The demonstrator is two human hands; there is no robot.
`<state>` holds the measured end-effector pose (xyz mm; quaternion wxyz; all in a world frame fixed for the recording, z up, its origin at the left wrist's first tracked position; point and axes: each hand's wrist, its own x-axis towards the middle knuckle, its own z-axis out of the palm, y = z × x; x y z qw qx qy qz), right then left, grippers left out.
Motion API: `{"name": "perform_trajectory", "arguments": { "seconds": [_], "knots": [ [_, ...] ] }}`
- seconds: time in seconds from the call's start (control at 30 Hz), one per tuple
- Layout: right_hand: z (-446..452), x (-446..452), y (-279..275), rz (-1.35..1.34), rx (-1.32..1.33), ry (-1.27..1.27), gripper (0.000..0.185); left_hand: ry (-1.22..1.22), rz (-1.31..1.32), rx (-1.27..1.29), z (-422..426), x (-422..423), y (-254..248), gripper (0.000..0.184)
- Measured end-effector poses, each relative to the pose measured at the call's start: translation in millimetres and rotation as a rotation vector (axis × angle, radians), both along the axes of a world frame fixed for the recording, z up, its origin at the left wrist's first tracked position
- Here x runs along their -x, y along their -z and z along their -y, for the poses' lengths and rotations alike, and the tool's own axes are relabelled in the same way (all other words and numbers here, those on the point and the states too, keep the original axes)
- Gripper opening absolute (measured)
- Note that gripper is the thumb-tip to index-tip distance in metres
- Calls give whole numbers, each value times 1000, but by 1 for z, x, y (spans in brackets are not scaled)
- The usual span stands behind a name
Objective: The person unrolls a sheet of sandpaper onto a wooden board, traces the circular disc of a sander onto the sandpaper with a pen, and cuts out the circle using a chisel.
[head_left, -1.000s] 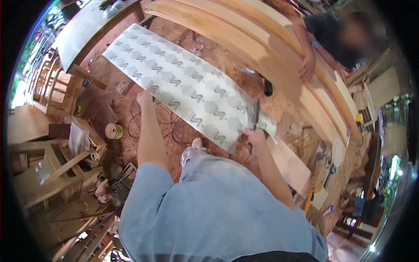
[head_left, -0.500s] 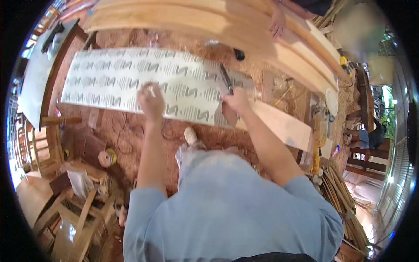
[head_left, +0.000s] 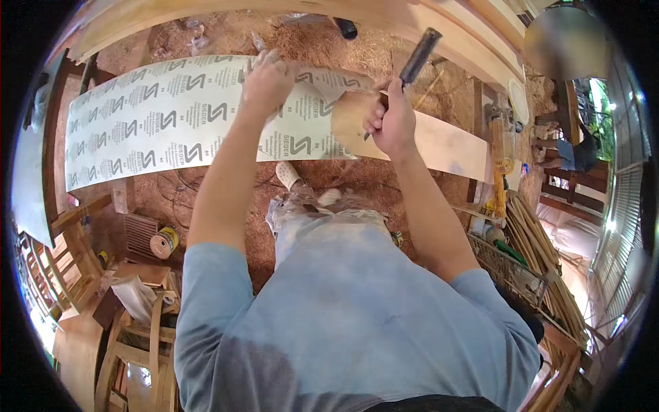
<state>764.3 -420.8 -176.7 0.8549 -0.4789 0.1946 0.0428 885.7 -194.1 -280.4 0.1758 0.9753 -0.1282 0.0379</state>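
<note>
A long pale sheet (head_left: 192, 117) printed with "SIEGER" and "80", which looks like the back of sandpaper, lies over a light wooden board (head_left: 446, 144). My left hand (head_left: 268, 82) rests at the sheet's far edge, fingers bent and somewhat apart. Over the board, beside the sheet's right end, my right hand (head_left: 395, 123) is closed around a tool with a black handle (head_left: 420, 56). The handle points up and away, and a thin dark tip shows below my fingers. Most of the tool's lower part is hidden by my hand, so its kind is unclear.
Long curved wooden planks (head_left: 240, 17) stretch across the far side. A tape-like roll (head_left: 163, 242) and wooden chair frames (head_left: 141, 343) stand at the left. A wire basket (head_left: 508, 268) and bundled wood strips (head_left: 542, 240) sit at the right. Sawdust covers the floor.
My left hand has moved to the sheet's far edge. My right hand has turned and risen with the tool, whose handle now tilts right. Another person's hand by the planks has left view.
</note>
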Motion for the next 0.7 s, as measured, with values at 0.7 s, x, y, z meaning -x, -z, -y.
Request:
{"name": "perform_trajectory", "arguments": {
  "seconds": [0.7],
  "knots": [
    [-29, -36, 87, 433, -52, -34, 43, 130, -236, -1, 28, -114, 25, 56]
  ]
}}
